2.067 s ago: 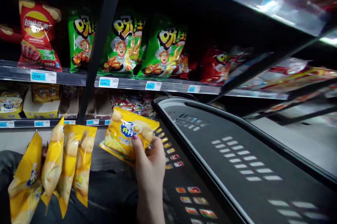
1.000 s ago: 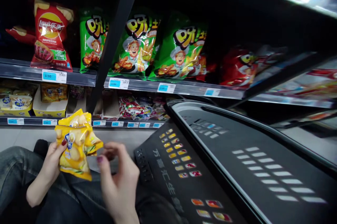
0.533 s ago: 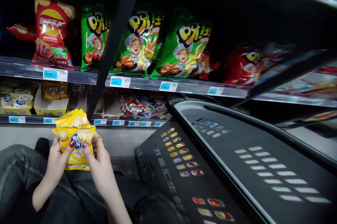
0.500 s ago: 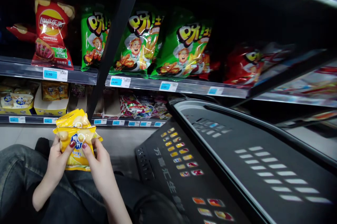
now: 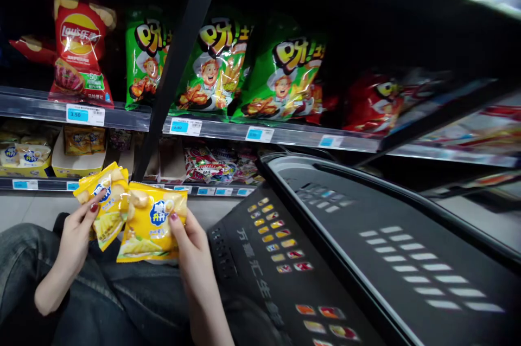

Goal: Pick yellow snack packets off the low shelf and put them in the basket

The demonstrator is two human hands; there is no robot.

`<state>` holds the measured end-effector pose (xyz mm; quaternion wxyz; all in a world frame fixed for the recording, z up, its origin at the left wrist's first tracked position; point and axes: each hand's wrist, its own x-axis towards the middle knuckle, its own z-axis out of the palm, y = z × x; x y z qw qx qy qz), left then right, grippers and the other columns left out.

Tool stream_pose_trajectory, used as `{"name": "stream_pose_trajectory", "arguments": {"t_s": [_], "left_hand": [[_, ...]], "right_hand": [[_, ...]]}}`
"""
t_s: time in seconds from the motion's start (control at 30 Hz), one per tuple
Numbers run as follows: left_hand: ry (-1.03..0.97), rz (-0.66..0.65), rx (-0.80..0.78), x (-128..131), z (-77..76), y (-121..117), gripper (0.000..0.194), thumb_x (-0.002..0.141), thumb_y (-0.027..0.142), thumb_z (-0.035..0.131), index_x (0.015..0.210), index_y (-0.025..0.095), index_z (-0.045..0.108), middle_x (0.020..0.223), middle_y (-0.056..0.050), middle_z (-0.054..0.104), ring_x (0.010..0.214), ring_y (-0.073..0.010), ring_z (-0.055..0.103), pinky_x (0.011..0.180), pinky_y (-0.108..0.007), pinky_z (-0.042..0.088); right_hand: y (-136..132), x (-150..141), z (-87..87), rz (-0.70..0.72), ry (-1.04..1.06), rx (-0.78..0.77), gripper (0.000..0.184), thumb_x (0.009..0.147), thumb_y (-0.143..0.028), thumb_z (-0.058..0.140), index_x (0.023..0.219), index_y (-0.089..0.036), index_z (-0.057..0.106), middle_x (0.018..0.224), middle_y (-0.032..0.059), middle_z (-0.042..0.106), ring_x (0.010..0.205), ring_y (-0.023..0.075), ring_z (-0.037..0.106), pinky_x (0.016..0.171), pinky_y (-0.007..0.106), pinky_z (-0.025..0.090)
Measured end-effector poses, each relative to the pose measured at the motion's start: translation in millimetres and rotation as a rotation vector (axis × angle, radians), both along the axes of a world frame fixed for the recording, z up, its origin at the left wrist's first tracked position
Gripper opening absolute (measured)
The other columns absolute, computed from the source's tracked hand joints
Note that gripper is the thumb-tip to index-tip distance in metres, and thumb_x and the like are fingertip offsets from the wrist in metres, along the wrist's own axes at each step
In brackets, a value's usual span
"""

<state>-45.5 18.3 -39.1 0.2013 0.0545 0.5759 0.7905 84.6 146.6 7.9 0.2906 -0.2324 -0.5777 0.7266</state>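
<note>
Low in front of me, above my lap, both hands hold small yellow snack packets with a blue logo. My left hand [image 5: 73, 237] is closed on the left snack packet [image 5: 112, 199], thumb across its front; the packet tilts, and another yellow edge shows behind it. My right hand [image 5: 195, 248] pinches the right snack packet [image 5: 148, 229] by its right side, thumb on the front and fingers hidden behind. This right packet faces me, and its left edge overlaps the left packet a little.
A dark shopping basket [image 5: 260, 270] with a grey rim stands to my right. The shelf ahead carries a red Lay's bag [image 5: 79, 53] and several green snack bags [image 5: 280, 83]. Below, a small carton [image 5: 79, 161] holds gold packets. A black shelf post [image 5: 179, 58] slants between the sections.
The packets, stacked together before, are now spread apart. My right hand has moved right with one packet, and my left hand has shifted slightly left, tilting the other.
</note>
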Motion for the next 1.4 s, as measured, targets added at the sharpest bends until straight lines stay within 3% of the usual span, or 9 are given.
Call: {"name": "stream_pose_trajectory", "arguments": {"t_s": [0.17, 0.33, 0.43, 0.53, 0.6, 0.73, 1.0, 1.23, 1.4], "left_hand": [[-0.196, -0.020, 0.116, -3.7, 15.5, 0.2, 0.039, 0.063, 0.036, 0.074, 0.099, 0.022, 0.069, 0.118, -0.007, 0.063, 0.112, -0.0271, 0.054, 0.090, -0.030, 0.048], [-0.269, -0.064, 0.180, -4.2, 13.3, -2.5, 0.039, 0.065, 0.033, 0.073, 0.102, 0.023, 0.068, 0.120, -0.005, 0.061, 0.112, -0.0247, 0.053, 0.081, -0.021, 0.051], [-0.305, -0.116, 0.229, -5.5, 9.9, -4.5, 0.041, 0.067, 0.031, 0.072, 0.107, 0.025, 0.065, 0.120, -0.003, 0.061, 0.116, -0.0230, 0.050, 0.080, -0.019, 0.051], [-0.327, -0.141, 0.286, -6.4, 8.4, -6.3, 0.043, 0.067, 0.029, 0.072, 0.109, 0.027, 0.063, 0.121, -0.002, 0.061, 0.121, -0.0238, 0.045, 0.082, -0.022, 0.051], [-0.326, -0.146, 0.297, -6.5, 8.2, -7.1, 0.042, 0.067, 0.029, 0.072, 0.108, 0.026, 0.064, 0.123, -0.002, 0.059, 0.123, -0.0254, 0.042, 0.082, -0.025, 0.052], [-0.324, -0.145, 0.273, -6.6, 8.4, -7.3, 0.042, 0.063, 0.029, 0.074, 0.104, 0.023, 0.066, 0.119, -0.004, 0.062, 0.119, -0.0267, 0.046, 0.079, -0.025, 0.053], [-0.325, -0.147, 0.247, -6.0, 8.3, -6.0, 0.040, 0.061, 0.027, 0.076, 0.101, 0.023, 0.067, 0.113, -0.004, 0.066, 0.099, -0.0229, 0.062, 0.074, -0.024, 0.054], [-0.337, -0.199, 0.282, -5.0, 7.6, -9.8, 0.043, 0.063, 0.027, 0.074, 0.106, 0.024, 0.065, 0.112, -0.005, 0.066, 0.093, -0.0216, 0.065, 0.074, -0.024, 0.054], [-0.272, -0.276, 0.334, -3.5, 9.4, -9.2, 0.048, 0.078, 0.023, 0.059, 0.124, 0.030, 0.051, 0.126, -0.001, 0.057, 0.119, -0.0184, 0.048, 0.087, -0.022, 0.048]], "right_hand": [[12.0, 13.3, 6.5, -0.094, -0.022, 0.019, 0.030, 0.076, -0.044, 0.059, 0.094, -0.019, 0.059, 0.082, 0.0019, 0.065, 0.073, 0.0186, 0.059, 0.062, 0.026, 0.048], [15.0, 14.2, 6.9, -0.074, 0.064, -0.117, 0.024, 0.074, -0.038, 0.064, 0.090, -0.020, 0.060, 0.076, -0.0014, 0.064, 0.062, 0.0146, 0.056, 0.056, 0.023, 0.044], [14.8, 12.9, 6.0, 0.067, 0.186, -0.319, 0.018, 0.072, -0.038, 0.064, 0.074, -0.021, 0.056, 0.052, -0.0064, 0.055, 0.040, 0.0091, 0.043, 0.042, 0.021, 0.035], [12.2, 11.8, 5.1, 0.278, 0.289, -0.479, 0.035, 0.072, -0.043, 0.062, 0.055, -0.021, 0.040, 0.032, -0.0111, 0.031, 0.027, 0.0055, 0.019, 0.033, 0.019, 0.022], [9.7, 11.5, 4.0, 0.434, 0.418, -0.643, 0.039, 0.074, -0.039, 0.062, 0.055, -0.021, 0.033, 0.030, -0.0129, 0.024, 0.026, 0.0040, 0.011, 0.032, 0.016, 0.018], [6.6, 11.8, 0.7, 0.579, 0.638, -0.893, 0.032, 0.078, -0.026, 0.060, 0.061, -0.019, 0.035, 0.033, -0.0133, 0.029, 0.027, 0.0019, 0.013, 0.034, 0.013, 0.017], [12.7, 11.3, 0.4, 0.472, 0.792, -1.165, 0.021, 0.082, -0.010, 0.054, 0.072, -0.018, 0.037, 0.042, -0.0146, 0.028, 0.030, -0.0016, 0.031, 0.034, 0.009, 0.017], [15.6, 11.7, -1.4, 0.413, 0.761, -1.139, 0.019, 0.084, -0.007, 0.052, 0.075, -0.017, 0.038, 0.045, -0.0142, 0.030, 0.031, -0.0021, 0.033, 0.035, 0.008, 0.018], [12.9, 14.4, 0.3, 0.527, 0.639, -0.841, 0.026, 0.081, -0.028, 0.059, 0.067, -0.019, 0.040, 0.036, -0.0139, 0.030, 0.027, 0.0008, 0.017, 0.033, 0.013, 0.016]]}}
